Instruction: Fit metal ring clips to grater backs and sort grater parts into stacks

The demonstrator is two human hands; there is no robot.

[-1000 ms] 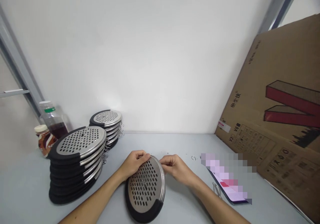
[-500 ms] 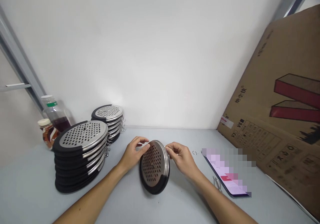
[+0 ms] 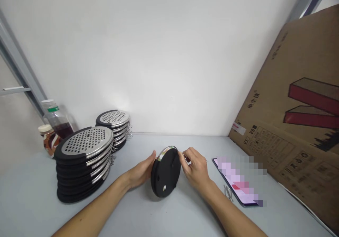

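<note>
Tilted up on its edge between my hands is a round case [image 3: 165, 175], its plain black back now facing me and a strip of patterned colour showing along its upper rim. My left hand [image 3: 141, 171] holds it at the left edge, thumb up, with the other fingers partly hidden behind it. At the upper right rim, my right hand [image 3: 196, 166] is closed in a pinch on a small metal ring, mostly covered by the fingers. To the left stands a stack of similar round cases [image 3: 88, 141] with perforated metal tops, black covers and small metal hooks on their right sides.
Behind that stack is a second stack of cases [image 3: 113, 119]. A bottle of dark liquid [image 3: 62, 124] and a capped jar [image 3: 49, 140] stand at far left. Rightward lie metal hooks [image 3: 228, 193] and a phone [image 3: 238, 187], partly blurred out; a large cardboard box [image 3: 291, 124] leans beyond.
The round case has been turned, so its black back shows instead of the perforated metal face. My left thumb has moved off that face to the left edge; my right hand stays by the rim.
</note>
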